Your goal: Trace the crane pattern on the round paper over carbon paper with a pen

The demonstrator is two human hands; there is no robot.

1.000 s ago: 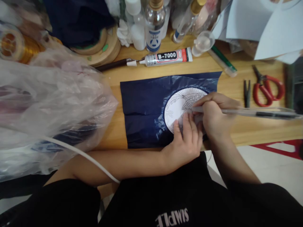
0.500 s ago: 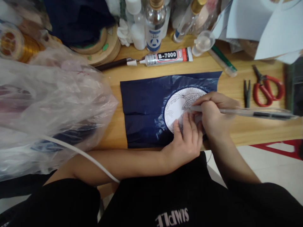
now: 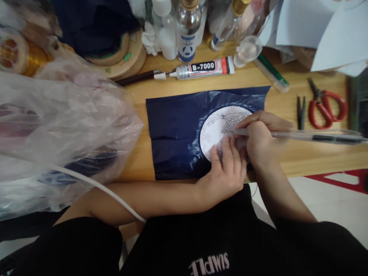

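Note:
A round white paper printed with fine line art of scales and feathers lies on a dark blue, creased sheet. My left hand rests with its fingers stretched over the lower part of the paper, pressing it. In my right hand a clear-barrelled pen is gripped, its tip end toward the middle of the drawing. The pen's point is blurred and partly hidden, so contact with the paper cannot be made out.
A B-7000 glue tube and several bottles, one labelled, stand behind the sheet. Red-handled scissors, small dark tweezers-like tips and a green pen lie right. Plastic bags and a white cable occupy the left.
My right hand and the pen have shifted very slightly to the right. My left hand keeps its place on the paper.

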